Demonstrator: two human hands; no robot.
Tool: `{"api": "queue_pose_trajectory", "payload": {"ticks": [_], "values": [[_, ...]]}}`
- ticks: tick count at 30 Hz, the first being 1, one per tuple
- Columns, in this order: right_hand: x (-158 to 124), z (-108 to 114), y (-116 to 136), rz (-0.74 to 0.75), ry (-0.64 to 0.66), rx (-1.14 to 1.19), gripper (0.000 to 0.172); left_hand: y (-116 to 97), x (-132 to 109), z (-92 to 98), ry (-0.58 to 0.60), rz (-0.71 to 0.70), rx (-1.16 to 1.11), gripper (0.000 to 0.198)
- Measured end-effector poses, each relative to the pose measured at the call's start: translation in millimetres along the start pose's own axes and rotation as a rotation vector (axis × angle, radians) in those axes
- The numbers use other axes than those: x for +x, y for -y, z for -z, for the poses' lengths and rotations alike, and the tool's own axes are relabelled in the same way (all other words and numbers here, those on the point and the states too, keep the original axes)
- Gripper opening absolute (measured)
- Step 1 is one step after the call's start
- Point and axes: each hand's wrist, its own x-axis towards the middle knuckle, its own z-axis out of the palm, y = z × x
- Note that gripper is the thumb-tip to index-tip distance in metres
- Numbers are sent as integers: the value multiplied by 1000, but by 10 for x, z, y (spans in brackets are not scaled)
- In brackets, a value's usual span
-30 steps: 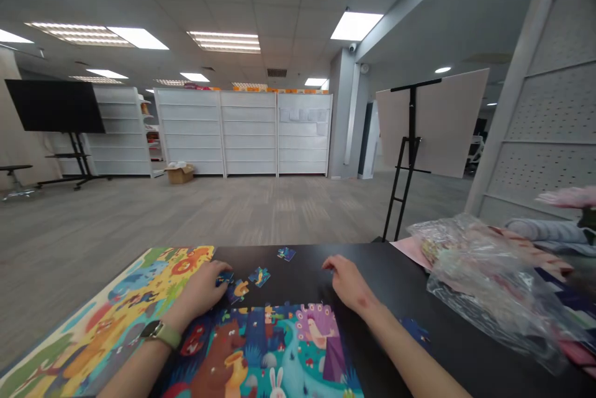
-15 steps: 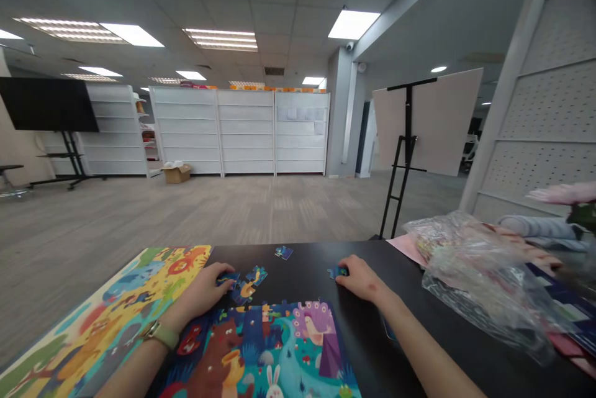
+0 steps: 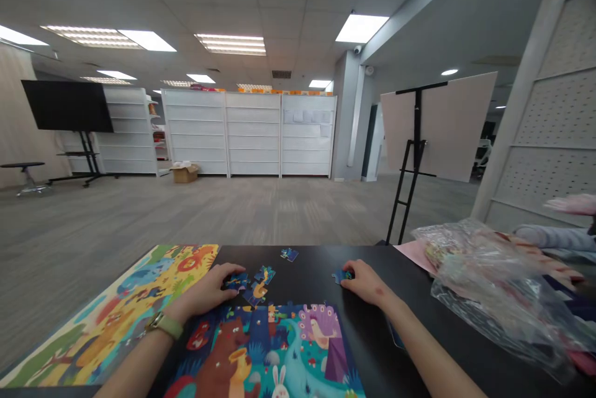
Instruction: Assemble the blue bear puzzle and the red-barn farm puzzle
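My left hand (image 3: 218,289) rests at the far side of the black table, thumb and fingers curved around a blue puzzle piece (image 3: 238,282). Just right of it lie two more pieces, one blue-green (image 3: 265,274) and one with an orange figure (image 3: 257,292). My right hand (image 3: 363,281) pinches another blue puzzle piece (image 3: 340,276), partly covered by the fingertips. Between the hands and nearer to me is a joined dark-blue animal puzzle (image 3: 288,348) with a bear, a rabbit and a purple tent. A loose piece (image 3: 289,254) sits by the far table edge.
A bright animal picture sheet (image 3: 116,317) covers the table's left side. Crumpled clear plastic bags (image 3: 493,286) pile up at the right. A dark flat object (image 3: 395,334) lies partly under my right forearm. Beyond the table stands a board on a black easel (image 3: 410,187).
The view has turned slightly left, so everything appears further right. Both hands stay at their pieces, and a little more of the left piece shows between the fingers.
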Motion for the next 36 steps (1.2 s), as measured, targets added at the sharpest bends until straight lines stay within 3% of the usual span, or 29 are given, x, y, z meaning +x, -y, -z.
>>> {"api": "queue_pose_trajectory", "payload": {"ticks": [5, 10, 14, 18, 22, 26, 29, 33, 36], "values": [[12, -12, -17, -7, 4, 30, 30, 128, 41, 11, -61, 48, 16, 60], [30, -35, -55, -18, -3, 99, 30, 146, 54, -21, -138, 122, 120, 56], [69, -69, -96, -24, -14, 192, 31, 37, 39, -55, -166, 65, 198, 45], [117, -114, -112, -36, 11, 337, 25, -128, 6, -111, -110, -32, 226, 44], [108, -125, -58, -47, 53, 518, 13, -232, 25, -250, -157, 79, 303, 44], [19, -91, 92, -47, 95, 669, 25, -289, 93, -374, -245, 130, 332, 35], [-76, -73, 282, -52, 167, 892, 36, -399, 87, -356, -263, 40, 250, 28], [-247, -128, 651, -12, 240, 1159, 40, -691, -31, -288, -153, -183, 24, 25], [-393, -244, 937, 10, 314, 1224, 41, -902, -100, -367, -63, -180, -179, 31]]}}
